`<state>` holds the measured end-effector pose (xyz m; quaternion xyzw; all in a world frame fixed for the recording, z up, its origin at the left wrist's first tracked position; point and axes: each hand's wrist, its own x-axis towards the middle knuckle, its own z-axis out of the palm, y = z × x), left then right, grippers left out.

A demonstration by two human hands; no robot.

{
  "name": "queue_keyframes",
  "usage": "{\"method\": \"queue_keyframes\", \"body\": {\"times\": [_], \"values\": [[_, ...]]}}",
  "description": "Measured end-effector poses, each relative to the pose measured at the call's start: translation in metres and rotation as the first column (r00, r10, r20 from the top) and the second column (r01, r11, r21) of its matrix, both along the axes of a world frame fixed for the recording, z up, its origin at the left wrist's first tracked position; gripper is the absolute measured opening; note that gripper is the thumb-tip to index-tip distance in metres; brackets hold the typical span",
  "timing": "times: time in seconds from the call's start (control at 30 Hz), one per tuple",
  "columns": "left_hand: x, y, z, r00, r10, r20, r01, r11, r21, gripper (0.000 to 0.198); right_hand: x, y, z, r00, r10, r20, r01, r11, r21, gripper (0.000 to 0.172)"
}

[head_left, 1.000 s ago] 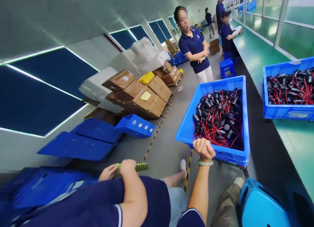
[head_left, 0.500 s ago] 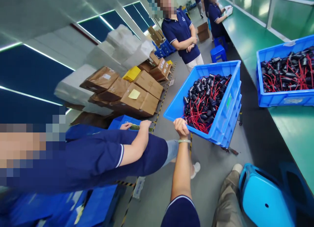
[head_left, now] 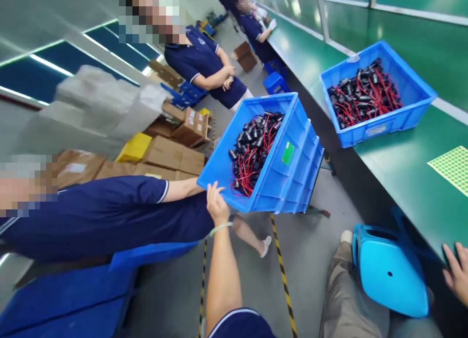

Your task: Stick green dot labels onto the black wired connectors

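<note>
My left hand (head_left: 216, 206) grips the near corner rim of a blue plastic crate (head_left: 288, 182), which is tilted and stacked on other blue crates. Inside lie several black cylindrical parts with red wires (head_left: 252, 148). My right hand (head_left: 457, 274) rests at the frame's right edge on the green bench (head_left: 409, 167), fingers stretched out and holding nothing. A person in a navy shirt (head_left: 109, 214) bends across in front of me at the left, one arm reaching toward the crate.
A second blue crate (head_left: 376, 123) of the same wired parts sits on the green bench. A light blue stool (head_left: 387, 270) stands by my knee. Cardboard boxes (head_left: 171, 155) are piled at the left; other people stand and sit further back. Yellow-black tape marks the floor.
The crate has swung left and tilted more with my left hand on its rim. The view turned right, and my right hand has come into sight on the bench.
</note>
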<state>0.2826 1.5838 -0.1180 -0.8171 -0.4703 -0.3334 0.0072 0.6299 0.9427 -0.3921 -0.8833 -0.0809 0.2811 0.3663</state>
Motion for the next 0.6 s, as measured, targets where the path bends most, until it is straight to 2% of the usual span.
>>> {"method": "queue_keyframes", "body": {"times": [0.07,0.13,0.17,0.27,0.33,0.37,0.43,0.5,0.6], "values": [[0.014,-0.043,-0.016,0.987,0.131,0.092,-0.138,0.988,0.074,0.049,0.002,-0.001,-0.007,0.980,0.097,0.172,-0.107,0.993,0.047,0.061],[0.030,-0.106,-0.043,0.962,0.216,0.167,-0.234,0.967,0.097,0.048,0.003,0.000,-0.014,0.955,0.156,0.253,-0.173,0.984,0.046,0.060],[0.039,-0.142,-0.059,0.960,0.220,0.172,-0.236,0.969,0.077,0.045,0.004,0.001,-0.017,0.952,0.166,0.258,-0.184,0.982,0.049,0.060],[0.071,-0.249,-0.110,0.995,0.062,0.081,-0.056,0.995,-0.079,0.034,0.007,0.008,-0.020,0.965,0.125,0.229,-0.154,0.981,0.115,0.056],[0.101,-0.301,-0.135,0.995,-0.098,0.026,0.101,0.978,-0.180,0.029,0.010,0.013,-0.018,0.969,0.085,0.231,-0.125,0.978,0.165,0.055],[0.119,-0.318,-0.144,0.984,-0.179,0.009,0.176,0.959,-0.223,0.026,0.011,0.015,-0.018,0.966,0.073,0.248,-0.122,0.975,0.187,0.055],[0.160,-0.333,-0.156,0.940,-0.341,-0.008,0.323,0.897,-0.301,0.021,0.011,0.018,-0.019,0.944,0.081,0.321,-0.152,0.968,0.200,0.057],[0.206,-0.328,-0.165,0.877,-0.480,-0.002,0.448,0.820,-0.355,0.020,0.009,0.018,-0.025,0.896,0.130,0.424,-0.213,0.965,0.154,0.063],[0.280,-0.305,-0.181,0.766,-0.642,0.032,0.604,0.702,-0.377,0.022,0.009,0.017,-0.041,0.806,0.172,0.566,-0.254,0.965,0.069,0.077]]}}
